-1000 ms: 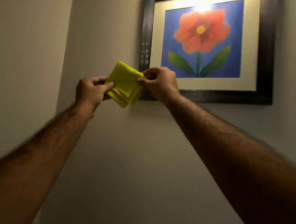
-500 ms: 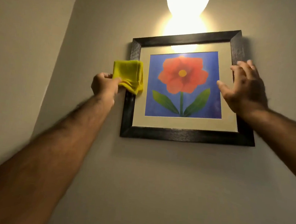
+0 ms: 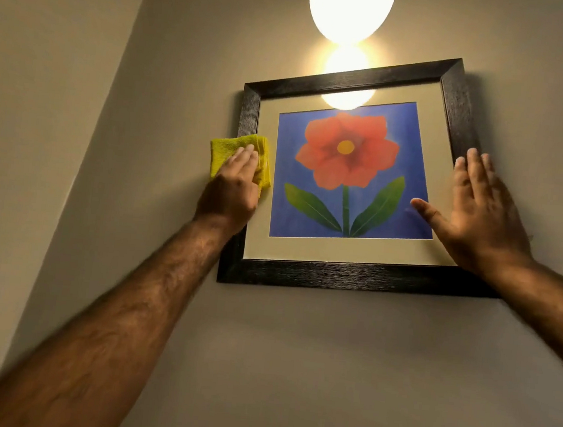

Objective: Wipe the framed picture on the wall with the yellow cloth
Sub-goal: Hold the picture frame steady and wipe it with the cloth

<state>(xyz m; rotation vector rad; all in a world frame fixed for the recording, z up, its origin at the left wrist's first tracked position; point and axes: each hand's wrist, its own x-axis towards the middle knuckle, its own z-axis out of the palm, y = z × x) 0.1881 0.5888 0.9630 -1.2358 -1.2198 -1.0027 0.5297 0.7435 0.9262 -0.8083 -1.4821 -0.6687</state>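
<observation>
A framed picture [image 3: 336, 273] with a dark frame hangs on the wall and shows a red flower on a blue ground. My left hand [image 3: 232, 188] presses a folded yellow cloth [image 3: 220, 150] flat against the frame's left side and the mat beside it. My right hand [image 3: 479, 211] lies open and flat on the frame's right side, its fingers spread upward and its thumb over the blue print. It holds nothing.
A glowing round lamp [image 3: 351, 6] hangs above the picture, and its glare reflects on the glass at the top. A wall corner [image 3: 112, 93] runs down to the left of the frame. Bare wall lies below the picture.
My right hand let go of the cloth and moved to the frame's right side. My left hand carried the cloth up onto the frame's left side and flattened on it. The view tilted upward.
</observation>
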